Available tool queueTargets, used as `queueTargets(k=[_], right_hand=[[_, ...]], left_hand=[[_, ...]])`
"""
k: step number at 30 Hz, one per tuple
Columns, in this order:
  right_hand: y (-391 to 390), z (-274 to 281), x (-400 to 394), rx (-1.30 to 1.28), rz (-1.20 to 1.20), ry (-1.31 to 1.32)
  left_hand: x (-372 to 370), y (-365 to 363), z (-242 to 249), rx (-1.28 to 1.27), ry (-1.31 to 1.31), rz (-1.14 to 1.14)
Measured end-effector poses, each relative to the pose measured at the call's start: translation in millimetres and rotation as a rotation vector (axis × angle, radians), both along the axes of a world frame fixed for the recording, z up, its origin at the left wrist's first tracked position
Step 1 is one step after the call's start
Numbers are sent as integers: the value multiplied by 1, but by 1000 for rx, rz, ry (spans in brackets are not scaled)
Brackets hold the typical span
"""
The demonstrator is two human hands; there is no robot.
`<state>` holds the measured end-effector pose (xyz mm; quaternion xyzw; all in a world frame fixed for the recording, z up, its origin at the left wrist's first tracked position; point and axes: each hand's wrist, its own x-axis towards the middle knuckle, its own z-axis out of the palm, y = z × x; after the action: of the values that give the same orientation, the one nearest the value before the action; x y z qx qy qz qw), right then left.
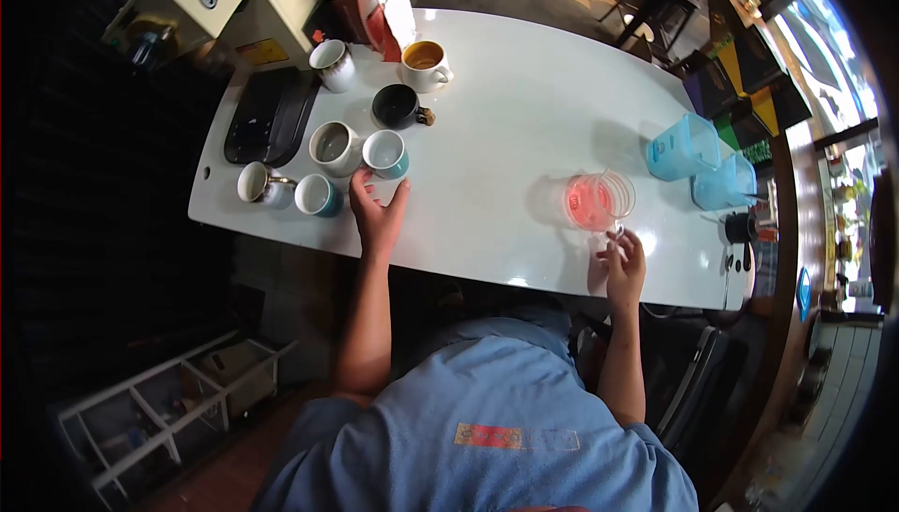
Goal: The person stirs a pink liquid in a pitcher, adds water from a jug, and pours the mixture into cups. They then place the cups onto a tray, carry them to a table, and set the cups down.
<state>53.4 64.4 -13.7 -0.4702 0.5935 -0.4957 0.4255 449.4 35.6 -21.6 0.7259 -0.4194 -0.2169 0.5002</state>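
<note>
On the white table [496, 138], my left hand [379, 212] has its thumb and fingers spread around the near side of a teal cup [397, 166]; whether they grip it is hard to tell. My right hand [626, 264] has its fingers closed at the handle of a clear glass jug [592, 201] holding pink-red liquid. Around the teal cup stand a grey-white cup [348, 158], a black cup [396, 108], a second teal cup [328, 197], a white cup with a gold handle [272, 196], a brown-rimmed cup [335, 72] and a white mug, yellow inside [423, 74].
Two translucent blue containers [670, 158] [723, 189] stand at the table's right end, beside a small black object [740, 226]. A black tray [272, 117] lies at the left end. Red and white bags [370, 11] stand at the back edge. A stool [663, 2] is beyond the table.
</note>
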Motion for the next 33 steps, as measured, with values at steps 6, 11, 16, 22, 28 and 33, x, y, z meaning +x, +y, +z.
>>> queueTargets(k=[6, 11, 16, 22, 28, 33], right_hand=[[0, 2, 4, 129, -461, 209], [13, 20, 41, 127, -339, 50], [2, 7, 63, -23, -373, 64], [-18, 5, 56, 122, -352, 248], [-41, 10, 46, 122, -335, 174], [-52, -3, 38, 44, -331, 189]], left_hand=[[-1, -25, -15, -189, -66, -24], [-9, -37, -21, -184, -93, 94], [-15, -46, -10, -141, -76, 139], [-20, -49, -25, -167, 1, 249], [-27, -42, -9, -235, 144, 193], [-40, -25, -14, -389, 133, 169]])
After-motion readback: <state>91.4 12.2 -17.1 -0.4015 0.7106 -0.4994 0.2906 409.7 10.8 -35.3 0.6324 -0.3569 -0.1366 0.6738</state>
